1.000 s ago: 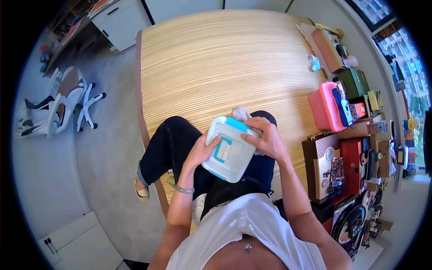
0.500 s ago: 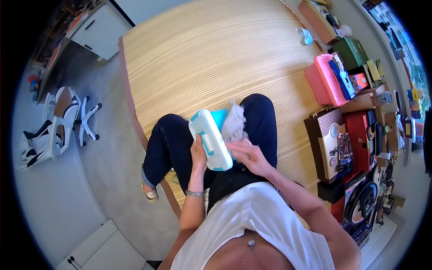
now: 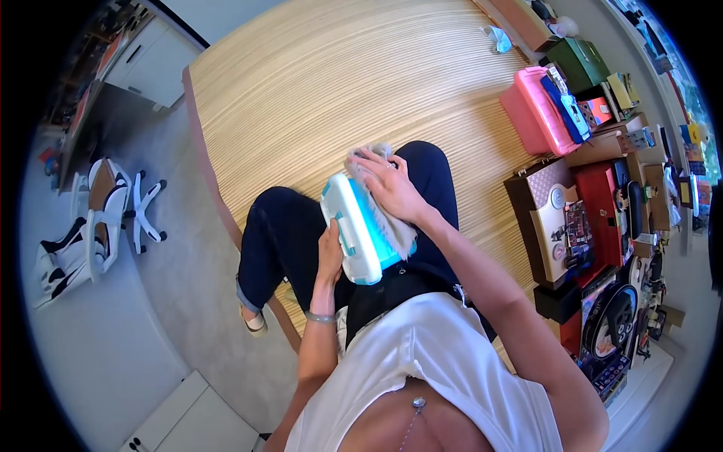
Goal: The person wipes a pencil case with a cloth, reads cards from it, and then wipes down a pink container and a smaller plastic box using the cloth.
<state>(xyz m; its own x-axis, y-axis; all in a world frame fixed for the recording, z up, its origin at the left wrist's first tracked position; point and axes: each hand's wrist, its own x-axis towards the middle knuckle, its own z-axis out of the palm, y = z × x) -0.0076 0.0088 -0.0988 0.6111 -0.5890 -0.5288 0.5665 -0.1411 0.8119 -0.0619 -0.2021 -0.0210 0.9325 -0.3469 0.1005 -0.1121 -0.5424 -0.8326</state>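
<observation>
Tilted on its side above my lap is a plastic storage box with a white lid, a light blue body and a blue handle. My left hand grips it at the lid side, by the handle; part of the fingers is hidden. A grey, fluffy cloth lies against the blue side of the box. Over that cloth my right hand is spread, pressing it to the box near its far end.
I sit on a ribbed mat over a raised platform. Along the right stand a pink bin, a green box and an open brown case. A face mask lies at the far right. A white chair stands left.
My right hand has moved from the near end of the box to its far end. The cloth now lies spread along the blue side under that hand.
</observation>
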